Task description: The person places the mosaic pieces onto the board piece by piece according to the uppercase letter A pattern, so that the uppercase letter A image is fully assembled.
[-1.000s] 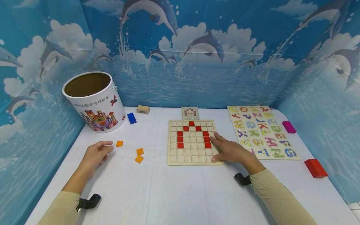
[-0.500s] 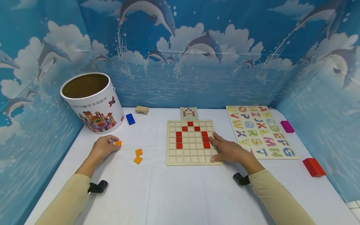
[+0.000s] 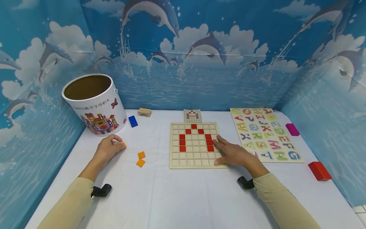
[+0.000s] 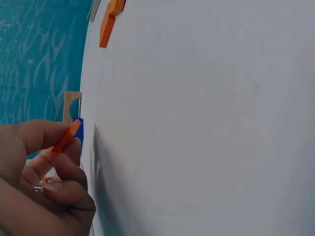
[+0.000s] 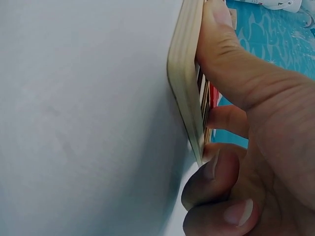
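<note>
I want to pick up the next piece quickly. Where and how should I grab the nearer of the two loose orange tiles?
Probably pinch the nearer orange tile by two opposite edges, coming from above. It is thin and lies flat on the white table, turned like a diamond, so only its edges offer purchase. The second tile lies just behind it, so take the left and right corners.

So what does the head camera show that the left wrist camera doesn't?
Only the head view shows the grid board with its red tiles, the right hand resting on it, the alphabet puzzle and the white bucket. Only the left wrist view shows how the left hand's fingers pinch the orange tile edge-on. Both show that left hand, the two loose orange tiles, the blue block and the wooden arch block.
</note>
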Tool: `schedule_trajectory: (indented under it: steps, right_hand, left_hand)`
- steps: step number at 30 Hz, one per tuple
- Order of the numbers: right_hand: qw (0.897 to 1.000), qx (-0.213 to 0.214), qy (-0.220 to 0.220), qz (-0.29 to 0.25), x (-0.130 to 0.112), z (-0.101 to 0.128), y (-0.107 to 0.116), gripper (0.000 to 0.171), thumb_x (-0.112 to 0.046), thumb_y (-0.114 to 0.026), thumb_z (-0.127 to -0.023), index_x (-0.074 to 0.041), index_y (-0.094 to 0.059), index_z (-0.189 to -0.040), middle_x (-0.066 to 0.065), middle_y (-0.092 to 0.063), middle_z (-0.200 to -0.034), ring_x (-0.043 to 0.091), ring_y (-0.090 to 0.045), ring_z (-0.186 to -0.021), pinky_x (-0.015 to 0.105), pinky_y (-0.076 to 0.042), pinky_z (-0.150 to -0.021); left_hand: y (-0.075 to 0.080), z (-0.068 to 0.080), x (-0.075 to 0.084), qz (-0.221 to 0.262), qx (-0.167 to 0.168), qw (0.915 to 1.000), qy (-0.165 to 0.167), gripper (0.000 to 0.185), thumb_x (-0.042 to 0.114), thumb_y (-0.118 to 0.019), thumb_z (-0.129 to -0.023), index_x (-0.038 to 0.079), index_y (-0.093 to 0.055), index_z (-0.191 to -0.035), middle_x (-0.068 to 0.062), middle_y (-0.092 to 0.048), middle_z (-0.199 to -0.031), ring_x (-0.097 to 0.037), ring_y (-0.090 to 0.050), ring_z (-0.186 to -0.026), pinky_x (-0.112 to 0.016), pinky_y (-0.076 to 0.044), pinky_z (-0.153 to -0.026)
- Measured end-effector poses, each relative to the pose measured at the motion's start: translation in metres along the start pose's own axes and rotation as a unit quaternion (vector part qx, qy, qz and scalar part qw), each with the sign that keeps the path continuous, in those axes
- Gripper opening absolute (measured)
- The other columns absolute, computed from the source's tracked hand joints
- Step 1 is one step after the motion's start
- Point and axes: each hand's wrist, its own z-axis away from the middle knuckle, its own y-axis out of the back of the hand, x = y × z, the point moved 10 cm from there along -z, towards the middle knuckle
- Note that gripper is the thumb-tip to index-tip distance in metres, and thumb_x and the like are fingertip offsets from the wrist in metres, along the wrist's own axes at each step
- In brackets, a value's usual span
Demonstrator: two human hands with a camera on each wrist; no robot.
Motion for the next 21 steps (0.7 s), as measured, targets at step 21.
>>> schedule_trajectory:
  steps: [21]
  right_hand:
    - [1.0,0.001,0.003,-0.017,-0.002,0.002,0.0,0.105,-0.063,-0.071,-0.084,-0.012,-0.025,-0.162,0.017,-0.007,-0.17,0.049,-0.03,-0.147,0.064,-0.038,-0.107]
  left_hand:
    - [-0.203,0.024,0.186,0.078,-0.133,0.9776,-0.143,0.034,0.013,-0.074,-0.093,0.01,-0.07,-0.127,-0.004,-0.07,-0.091,-0.018,-0.063,-0.076,-0.03,-0.052,-0.069]
